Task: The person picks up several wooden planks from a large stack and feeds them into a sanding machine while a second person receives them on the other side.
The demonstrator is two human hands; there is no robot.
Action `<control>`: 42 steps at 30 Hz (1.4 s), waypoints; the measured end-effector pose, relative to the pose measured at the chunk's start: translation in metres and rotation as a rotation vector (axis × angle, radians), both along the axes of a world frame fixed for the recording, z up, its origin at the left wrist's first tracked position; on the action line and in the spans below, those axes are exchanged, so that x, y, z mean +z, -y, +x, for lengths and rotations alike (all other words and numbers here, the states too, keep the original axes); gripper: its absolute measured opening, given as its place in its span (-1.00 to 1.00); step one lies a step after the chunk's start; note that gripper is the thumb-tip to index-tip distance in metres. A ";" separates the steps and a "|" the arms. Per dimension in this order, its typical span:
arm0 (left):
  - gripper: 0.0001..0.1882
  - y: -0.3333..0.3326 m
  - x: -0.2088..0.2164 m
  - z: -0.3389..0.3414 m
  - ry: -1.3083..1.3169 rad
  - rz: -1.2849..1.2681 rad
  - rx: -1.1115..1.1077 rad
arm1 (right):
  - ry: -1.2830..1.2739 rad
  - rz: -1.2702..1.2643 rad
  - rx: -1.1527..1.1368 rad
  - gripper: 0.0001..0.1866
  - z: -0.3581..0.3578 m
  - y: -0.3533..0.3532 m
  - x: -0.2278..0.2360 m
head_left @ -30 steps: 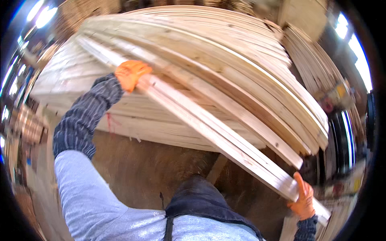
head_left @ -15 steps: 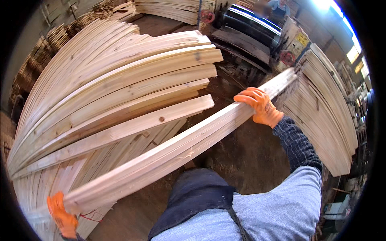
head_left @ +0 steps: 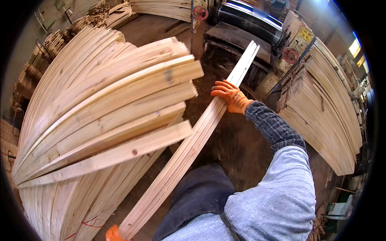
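A few long, pale wooden boards (head_left: 189,150) lie side by side in my hands, running slantwise from the lower edge toward the machine. My right hand (head_left: 231,96), in an orange glove, is closed over them toward their far end, the fingers wrapped across the top. At the near end my left hand (head_left: 113,234), also orange-gloved, grips the boards; most of it is cut off by the lower edge. The boards' far tips stand in front of the machine's dark bed (head_left: 241,38). To their left, a jutting board (head_left: 161,140) from the big stack comes close to them.
A large stack of boards (head_left: 100,100) fills the left, over a lower pile (head_left: 90,193) with red string (head_left: 94,221). Another stack (head_left: 321,108) stands at the right. The roller machine (head_left: 249,20) has red handwheels (head_left: 290,55) at its sides; a person (head_left: 280,4) is behind it.
The boards have swung to point more straight ahead, their far end moving left toward the machine's bed. My right hand moved left; my left hand moved right and down to the lower edge.
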State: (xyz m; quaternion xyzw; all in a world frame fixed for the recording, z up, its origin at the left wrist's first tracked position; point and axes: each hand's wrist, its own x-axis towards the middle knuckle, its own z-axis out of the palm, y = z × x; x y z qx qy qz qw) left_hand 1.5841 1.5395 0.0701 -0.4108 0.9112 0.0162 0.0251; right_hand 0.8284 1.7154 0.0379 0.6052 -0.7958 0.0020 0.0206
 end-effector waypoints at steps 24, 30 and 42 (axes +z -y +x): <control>-0.31 -0.105 -0.122 -0.635 -0.075 0.312 -0.095 | 0.387 -0.168 0.801 -0.03 -0.179 0.014 -0.109; -0.28 -0.102 -0.129 -0.733 -0.152 0.266 -0.150 | 0.387 0.229 0.664 -0.34 -0.219 0.029 -0.096; 0.07 -0.098 -0.167 -0.778 -0.252 0.209 -0.105 | 0.387 0.203 0.660 -0.21 -0.413 0.023 -0.089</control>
